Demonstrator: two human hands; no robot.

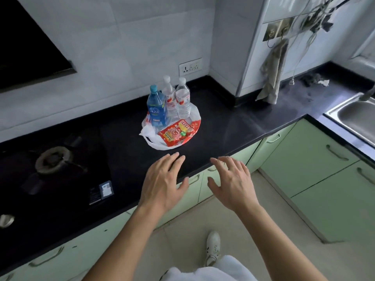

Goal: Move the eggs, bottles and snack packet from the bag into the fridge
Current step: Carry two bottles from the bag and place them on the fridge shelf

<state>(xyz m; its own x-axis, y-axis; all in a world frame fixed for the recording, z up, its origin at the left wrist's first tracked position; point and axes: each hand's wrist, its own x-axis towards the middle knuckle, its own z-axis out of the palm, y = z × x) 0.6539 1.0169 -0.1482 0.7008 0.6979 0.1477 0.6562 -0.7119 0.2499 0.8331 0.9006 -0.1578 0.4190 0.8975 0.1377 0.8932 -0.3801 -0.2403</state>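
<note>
A: What do your hands hold?

B: Nothing. Your left hand [162,179] and your right hand [231,183] are both above the front edge of the counter [223,122], palms down, fingers spread and nearly straight. They are apart from each other and do not reach the bag [154,139].

A: And the things?

B: The bag lies opened flat on the counter, nearer the back wall. In it a blue bottle [156,110] stands at the left. Two clear bottles [183,100] stand just beside it, upright and close together. The snack packet [178,132] lies flat in front of them on the plastic. What is under the packet or behind the bottles is hidden from you — I cannot tell what else the bag holds.

A: Around it?

B: A burner [53,160] at the left, dim and hard to make out. A sink [353,114] at the right, cut off by the frame edge. A cloth [272,78] hangs at the corner.
</note>
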